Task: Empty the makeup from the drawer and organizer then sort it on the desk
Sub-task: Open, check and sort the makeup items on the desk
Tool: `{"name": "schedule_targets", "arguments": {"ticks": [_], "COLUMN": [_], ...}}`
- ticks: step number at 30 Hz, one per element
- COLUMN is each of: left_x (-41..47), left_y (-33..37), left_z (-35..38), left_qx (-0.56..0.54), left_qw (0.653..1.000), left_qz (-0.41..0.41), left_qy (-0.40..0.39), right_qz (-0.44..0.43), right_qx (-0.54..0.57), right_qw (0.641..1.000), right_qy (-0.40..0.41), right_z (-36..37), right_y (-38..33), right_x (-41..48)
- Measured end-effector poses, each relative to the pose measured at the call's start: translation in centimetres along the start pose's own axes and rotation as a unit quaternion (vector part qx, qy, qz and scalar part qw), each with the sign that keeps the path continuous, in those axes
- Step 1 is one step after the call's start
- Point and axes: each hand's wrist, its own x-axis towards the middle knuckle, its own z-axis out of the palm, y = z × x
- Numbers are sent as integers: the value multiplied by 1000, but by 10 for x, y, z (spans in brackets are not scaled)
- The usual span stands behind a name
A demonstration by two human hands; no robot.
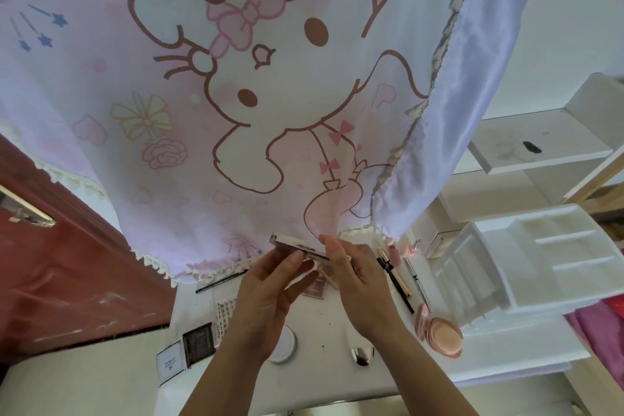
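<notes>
Both hands hold a flat silvery makeup palette [293, 245] above the white desk [331, 317], just under the hem of the curtain. My left hand [270, 294] cups it from below with curled fingers. My right hand [354, 277] pinches its right end from above. On the desk lie a pink open compact [439, 331], black and gold pencils [396, 275], a small pink palette [315, 289], a white round jar [287, 343], a dark palette [199, 341] and a white box [172, 361].
A pink cartoon-print curtain [236, 94] hangs over the back of the desk. A white compartment organizer [526, 263] stands at the right, its trays bare. White shelves [540, 152] rise behind it. A red-brown door [67, 263] is at the left.
</notes>
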Motion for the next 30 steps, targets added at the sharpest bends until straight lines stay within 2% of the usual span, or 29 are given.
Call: {"name": "schedule_targets", "arguments": {"ticks": [3, 9, 14, 19, 23, 27, 30], "left_x": [0, -2, 0, -3, -6, -10, -13], "left_y": [2, 4, 4, 8, 10, 23, 34], "left_z": [2, 12, 14, 16, 8, -6, -12], "left_qx": [45, 120, 104, 131, 141, 173, 221], "left_qw": [998, 989, 989, 984, 984, 975, 964], "left_qz": [36, 85, 102, 121, 108, 101, 108], "left_qy": [5, 21, 31, 18, -12, -100, -101], "right_qz": [-12, -40, -24, -48, -57, -55, -62], "right_qx": [-14, -99, -99, -146, -154, -146, -143], "right_qw": [999, 989, 990, 984, 983, 979, 973], "right_qy": [-26, -101, -99, -89, -87, -130, -169], "right_z": [-6, -6, -3, 0, -3, -17, -28], "right_y": [-19, -12, -16, -10, -13, -15, -21], "right_x": [-6, -9, -12, -15, -17, -16, -13]}}
